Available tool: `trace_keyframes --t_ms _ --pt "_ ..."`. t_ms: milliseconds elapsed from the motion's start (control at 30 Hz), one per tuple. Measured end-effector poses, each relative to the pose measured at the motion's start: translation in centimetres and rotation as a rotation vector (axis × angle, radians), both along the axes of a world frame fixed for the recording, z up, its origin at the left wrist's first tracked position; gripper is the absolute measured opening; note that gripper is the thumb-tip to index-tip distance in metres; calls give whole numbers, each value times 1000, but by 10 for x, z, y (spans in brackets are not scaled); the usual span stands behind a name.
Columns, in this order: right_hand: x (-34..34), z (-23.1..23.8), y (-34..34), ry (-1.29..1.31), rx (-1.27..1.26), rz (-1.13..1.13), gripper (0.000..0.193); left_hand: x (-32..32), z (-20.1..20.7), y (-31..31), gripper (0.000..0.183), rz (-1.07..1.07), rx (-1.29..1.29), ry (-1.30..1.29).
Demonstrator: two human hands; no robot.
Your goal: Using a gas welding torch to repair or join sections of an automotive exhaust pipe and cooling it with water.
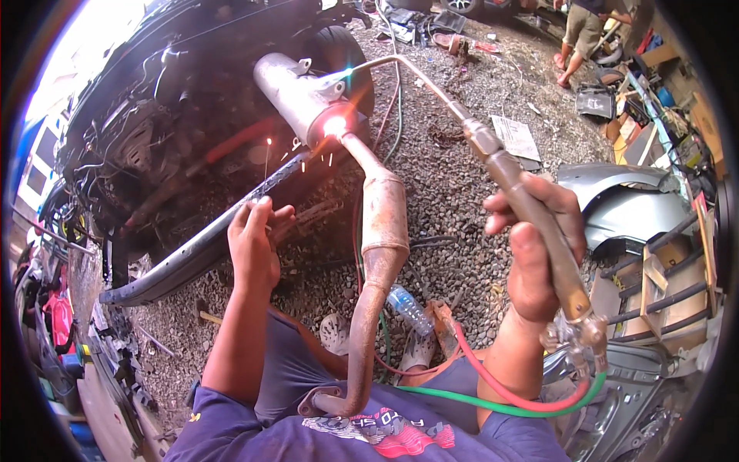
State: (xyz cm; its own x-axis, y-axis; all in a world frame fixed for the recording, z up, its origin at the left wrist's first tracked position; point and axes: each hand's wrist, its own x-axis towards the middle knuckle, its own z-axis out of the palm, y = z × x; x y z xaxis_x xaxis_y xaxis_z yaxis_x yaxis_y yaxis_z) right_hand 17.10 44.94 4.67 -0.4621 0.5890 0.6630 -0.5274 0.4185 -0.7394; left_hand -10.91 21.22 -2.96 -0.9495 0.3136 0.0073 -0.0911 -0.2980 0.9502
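Observation:
My right hand [535, 269] is wrapped around the brass handle of a gas torch [568, 285]. Its thin bent tube reaches forward over a grey muffler [289, 92]. Where the rusty exhaust pipe [385, 215] joins the muffler, the metal glows bright and sparks fly. Pinched in the fingers of my left hand [258, 239] is a thin filler rod [267, 162], its upper tip glowing orange, apart from the joint. The pipe runs down toward my lap, ending in a flange [319, 399] against my shirt.
Red [500, 389] and green hoses [477, 408] loop from the torch across my lap. A long dark bar [192, 262] lies under the muffler, beside a stripped car [154, 131]. A plastic bottle [410, 309] lies on gravel; a silver fender [639, 204] is right. Someone's legs [577, 46] stand far right.

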Motion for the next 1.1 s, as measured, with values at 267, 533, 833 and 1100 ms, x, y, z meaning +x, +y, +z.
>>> trace_keyframes --t_ms 267,533,833,1100 --pt "9 13 -5 24 38 -106 58 50 -30 -27 21 -102 1 -242" --pt "10 13 -10 9 71 -64 55 48 -27 -46 40 -301 109 -319" --pt "12 5 -18 -110 140 -56 49 34 5 -41 53 -403 -78 10" --pt "-4 -12 -25 -172 61 -23 38 24 -9 -57 36 -382 -504 145"
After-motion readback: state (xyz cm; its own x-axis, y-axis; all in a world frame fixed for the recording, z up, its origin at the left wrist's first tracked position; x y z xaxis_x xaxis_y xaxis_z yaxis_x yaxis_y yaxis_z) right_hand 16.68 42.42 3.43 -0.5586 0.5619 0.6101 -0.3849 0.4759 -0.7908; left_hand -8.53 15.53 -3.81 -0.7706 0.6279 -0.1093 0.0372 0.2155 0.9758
